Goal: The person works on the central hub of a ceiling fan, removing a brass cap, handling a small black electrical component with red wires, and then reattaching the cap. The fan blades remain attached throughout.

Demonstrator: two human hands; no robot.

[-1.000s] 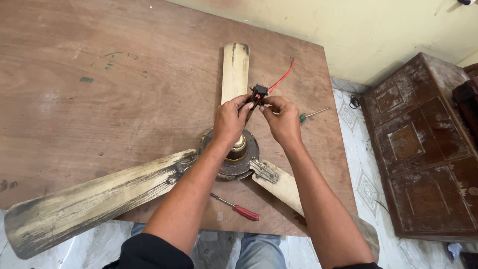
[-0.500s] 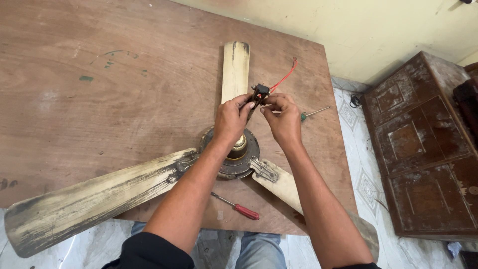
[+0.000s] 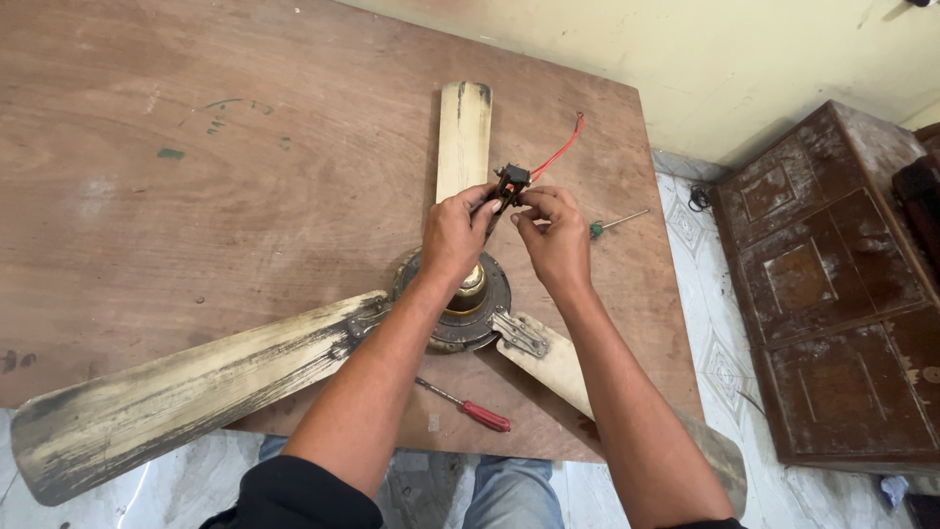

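Two bare hands meet above the hub of an old ceiling fan (image 3: 460,304) lying on a brown wooden worktop (image 3: 196,176); the left hand (image 3: 455,233) and right hand (image 3: 555,235) both pinch a small black electrical part (image 3: 511,181), from which a red wire (image 3: 560,149) curves away. Three worn cream blades spread from the fan's round motor across the worktop. A red-handled screwdriver (image 3: 470,408) lies near the front edge, a green-handled screwdriver (image 3: 612,224) just right of the hands, and a dark wooden cabinet (image 3: 832,294) stands on the floor at right.
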